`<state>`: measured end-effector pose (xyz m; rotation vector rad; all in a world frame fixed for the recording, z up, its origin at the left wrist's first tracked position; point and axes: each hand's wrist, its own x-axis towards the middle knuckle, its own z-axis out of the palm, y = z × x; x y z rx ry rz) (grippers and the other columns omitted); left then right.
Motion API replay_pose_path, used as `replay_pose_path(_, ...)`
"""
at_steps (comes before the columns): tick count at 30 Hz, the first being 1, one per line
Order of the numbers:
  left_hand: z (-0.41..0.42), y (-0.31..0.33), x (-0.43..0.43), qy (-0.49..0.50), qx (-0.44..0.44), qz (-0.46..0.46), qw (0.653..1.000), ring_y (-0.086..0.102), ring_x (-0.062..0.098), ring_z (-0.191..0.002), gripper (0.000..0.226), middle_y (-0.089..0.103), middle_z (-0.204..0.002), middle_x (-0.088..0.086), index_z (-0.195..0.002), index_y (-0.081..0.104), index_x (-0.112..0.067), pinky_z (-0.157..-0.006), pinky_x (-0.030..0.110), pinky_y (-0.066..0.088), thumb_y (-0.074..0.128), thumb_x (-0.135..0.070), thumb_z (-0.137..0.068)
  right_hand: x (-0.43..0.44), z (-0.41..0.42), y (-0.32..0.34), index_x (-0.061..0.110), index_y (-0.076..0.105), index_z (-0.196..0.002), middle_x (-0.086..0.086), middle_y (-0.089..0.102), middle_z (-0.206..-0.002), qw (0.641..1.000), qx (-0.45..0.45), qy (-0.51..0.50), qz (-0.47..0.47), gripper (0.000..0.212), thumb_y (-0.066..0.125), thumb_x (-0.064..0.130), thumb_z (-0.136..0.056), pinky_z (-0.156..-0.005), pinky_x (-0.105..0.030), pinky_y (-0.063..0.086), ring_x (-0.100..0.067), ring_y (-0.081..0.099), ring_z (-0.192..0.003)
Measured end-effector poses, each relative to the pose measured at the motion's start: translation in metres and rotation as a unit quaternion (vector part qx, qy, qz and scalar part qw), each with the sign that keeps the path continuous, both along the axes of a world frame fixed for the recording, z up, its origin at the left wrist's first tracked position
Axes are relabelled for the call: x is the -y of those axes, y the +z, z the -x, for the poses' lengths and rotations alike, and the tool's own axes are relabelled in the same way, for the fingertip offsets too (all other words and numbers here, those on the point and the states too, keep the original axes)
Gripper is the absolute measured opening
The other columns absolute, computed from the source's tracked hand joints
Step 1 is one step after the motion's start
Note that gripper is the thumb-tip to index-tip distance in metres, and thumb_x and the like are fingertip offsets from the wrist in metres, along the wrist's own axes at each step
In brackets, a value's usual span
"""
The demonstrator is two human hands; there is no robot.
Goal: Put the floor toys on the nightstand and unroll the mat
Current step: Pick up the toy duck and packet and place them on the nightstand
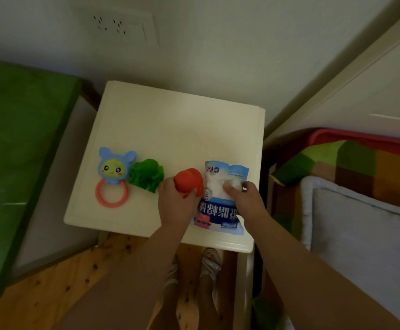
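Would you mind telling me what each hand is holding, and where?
Left hand grips the red toy by its near end; right hand pinches the blue-white packet mid-right edge.

Both forearms are bare, with no sleeves reaching the left hand (176, 201) or right hand (246, 198). On the feet are pale strappy sandals (209, 263).

A cream-white square nightstand (170, 120) with rounded corners carries four things in a row along its near half. At nine o'clock lies a blue plastic rabbit-eared rattle with a pink ring (113, 177); just beside it, touching, a green plastic toy (146, 175). Toward four o'clock sit a red rounded rubber toy (189, 182) and a blue-and-white printed plastic packet (222, 198), lying flat.
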<state>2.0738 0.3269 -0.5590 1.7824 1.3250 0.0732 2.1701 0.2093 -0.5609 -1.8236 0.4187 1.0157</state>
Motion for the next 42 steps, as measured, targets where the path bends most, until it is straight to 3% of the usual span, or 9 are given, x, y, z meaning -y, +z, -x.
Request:
replay_pose_path(6,-0.010,-0.010,-0.001,0.005,-0.001,-0.015,1.000,0.052,0.027,-0.103,0.045,0.053,-0.117,0.016,-0.112,0.052,-0.002,-0.076,0.021,0.032,0.072,-0.020,-0.076,-0.008,-0.011,-0.015,0.010,0.048,-0.126,-0.011,0.062,-0.115,1.000,0.007,0.000,0.015,0.058,0.068,0.039,-0.080,-0.080,-0.040,0.056,-0.024,0.064,-0.095)
replay_pose_path(15,-0.011,-0.007,0.002,0.015,-0.014,0.008,1.000,0.051,0.028,-0.108,0.055,0.049,-0.124,0.016,-0.120,0.047,-0.005,-0.083,0.029,0.040,0.074,-0.020,-0.074,-0.013,-0.007,-0.013,0.010,0.044,-0.131,-0.012,0.059,-0.120,0.995,0.059,0.030,0.078,0.064,0.063,0.045,-0.081,-0.087,-0.045,0.054,-0.027,0.062,-0.100)
replay_pose_path(18,-0.011,-0.002,0.002,0.011,-0.016,0.018,1.000,0.051,0.029,-0.110,0.062,0.048,-0.126,0.014,-0.124,0.045,-0.007,-0.088,0.033,0.042,0.075,-0.021,-0.072,-0.012,-0.013,-0.008,0.008,0.041,-0.132,-0.012,0.057,-0.123,0.991,0.084,0.044,0.096,0.064,0.064,0.042,-0.082,-0.084,-0.038,0.053,-0.022,0.059,-0.096)
replay_pose_path(22,-0.008,0.011,0.005,0.009,-0.017,0.011,1.000,0.049,0.029,-0.117,0.069,0.046,-0.131,0.014,-0.132,0.040,-0.009,-0.095,0.036,0.042,0.074,-0.023,-0.073,-0.005,-0.009,0.006,0.009,0.034,-0.141,-0.011,0.046,-0.137,0.981,0.125,0.067,0.132,0.071,0.062,0.041,-0.084,-0.079,-0.029,0.045,-0.023,0.053,-0.114)
replay_pose_path(27,-0.006,0.048,0.010,0.012,0.001,0.008,1.000,0.044,0.025,-0.124,0.068,0.044,-0.136,0.012,-0.135,0.038,-0.010,-0.099,0.033,0.038,0.071,-0.025,-0.077,0.001,0.006,0.041,0.013,0.038,-0.138,-0.011,0.043,-0.139,0.975,0.165,0.063,0.134,0.062,0.061,0.038,-0.086,-0.070,-0.023,0.048,-0.022,0.051,-0.116)
replay_pose_path(29,-0.006,0.068,0.008,0.005,0.017,0.000,1.000,0.043,0.024,-0.125,0.066,0.044,-0.137,0.010,-0.135,0.039,-0.010,-0.100,0.031,0.036,0.069,-0.024,-0.079,-0.004,0.005,0.061,0.012,0.041,-0.137,-0.011,0.045,-0.137,0.970,0.189,0.083,0.126,0.059,0.060,0.036,-0.086,-0.071,-0.021,0.047,-0.018,0.051,-0.109)
replay_pose_path(31,-0.005,0.091,0.003,-0.004,0.036,-0.015,0.999,0.043,0.023,-0.125,0.062,0.045,-0.137,0.009,-0.134,0.040,-0.010,-0.098,0.029,0.036,0.067,-0.022,-0.079,-0.011,0.002,0.085,0.015,0.043,-0.135,-0.009,0.047,-0.134,0.965,0.214,0.094,0.118,0.056,0.060,0.037,-0.086,-0.062,-0.017,0.040,-0.013,0.048,-0.099)
replay_pose_path(36,0.015,0.142,-0.013,-0.005,0.066,-0.040,0.997,0.047,0.023,-0.120,0.055,0.049,-0.131,0.010,-0.130,0.045,-0.010,-0.095,0.028,0.038,0.066,-0.021,-0.081,-0.027,0.006,0.141,0.015,0.046,-0.131,-0.010,0.044,-0.137,0.964,0.234,0.100,0.073,0.049,0.059,0.034,-0.088,-0.088,-0.032,0.042,-0.024,0.048,-0.120)
replay_pose_path(42,0.047,0.194,-0.017,-0.019,0.101,-0.040,0.994,0.050,0.018,-0.119,0.049,0.055,-0.130,0.006,-0.128,0.051,-0.012,-0.090,0.023,0.036,0.065,-0.022,-0.083,-0.024,0.028,0.192,0.014,0.049,-0.129,-0.010,0.049,-0.136,0.965,0.237,0.102,0.049,0.045,0.058,0.031,-0.089,-0.095,-0.035,0.042,-0.025,0.048,-0.121)
